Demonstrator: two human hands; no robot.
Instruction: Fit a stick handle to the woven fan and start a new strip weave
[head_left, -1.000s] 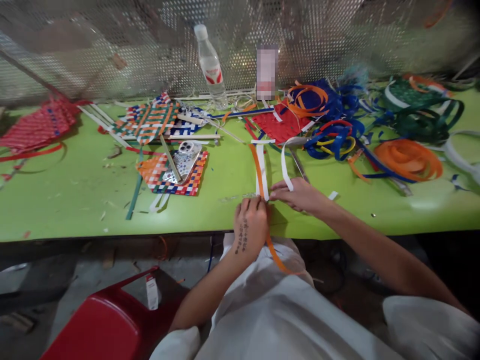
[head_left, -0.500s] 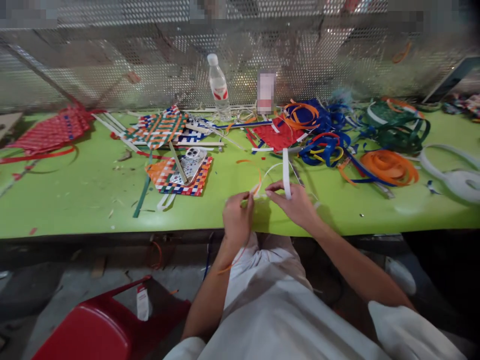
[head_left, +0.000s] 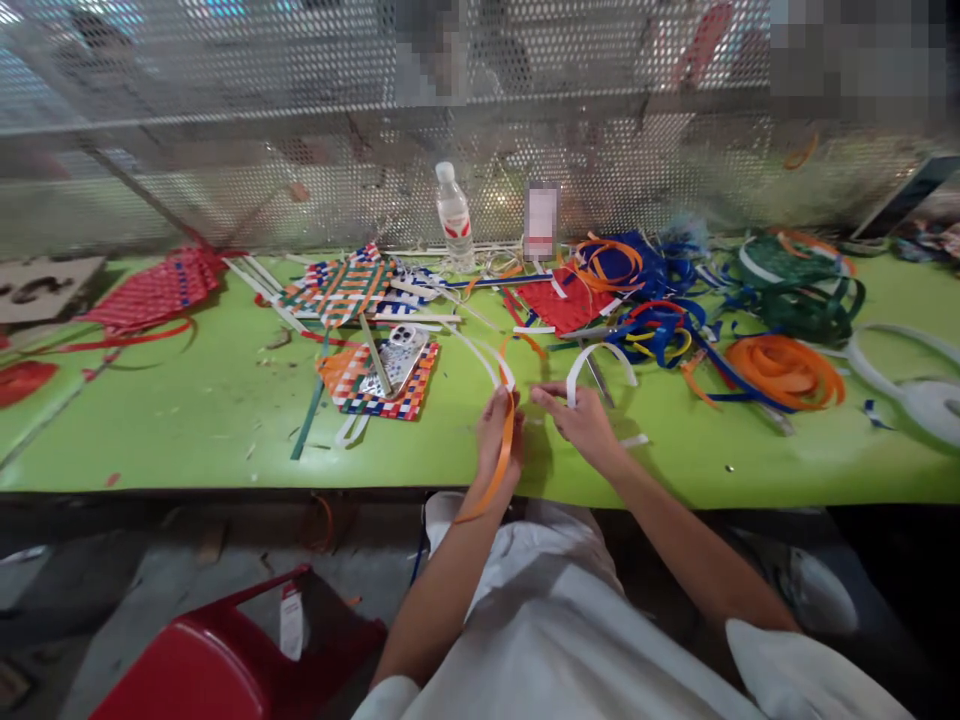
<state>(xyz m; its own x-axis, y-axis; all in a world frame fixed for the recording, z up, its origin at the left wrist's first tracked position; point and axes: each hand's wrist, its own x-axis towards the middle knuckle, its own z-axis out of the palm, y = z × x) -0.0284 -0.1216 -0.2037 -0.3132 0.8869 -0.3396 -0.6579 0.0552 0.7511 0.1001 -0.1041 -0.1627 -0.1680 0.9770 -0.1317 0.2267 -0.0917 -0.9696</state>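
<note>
My left hand (head_left: 496, 445) is closed just over the table's near edge, pinching a crossing of an orange strip (head_left: 508, 450) and white strips (head_left: 481, 361). One end of the orange strip trails down over my left wrist, and the white ends reach up and away. To the right, my right hand (head_left: 589, 425) is closed on a flat white strip (head_left: 573, 384), which arches up and over to the right. The fingertips of both hands face each other with a small gap between them.
On the green table (head_left: 187, 420) at left lie woven pieces (head_left: 412, 393) with a phone (head_left: 405, 358) on top. A bottle (head_left: 455, 222) stands by the perforated metal screen (head_left: 300, 190). Coiled orange strip (head_left: 787, 370) and green strips (head_left: 795, 285) lie right. A red stool (head_left: 195, 670) stands below.
My left hand has turned, and the orange strip now lies across its wrist. The white strip in my right hand, earlier upright, now bends to the right. The view has shifted slightly upward.
</note>
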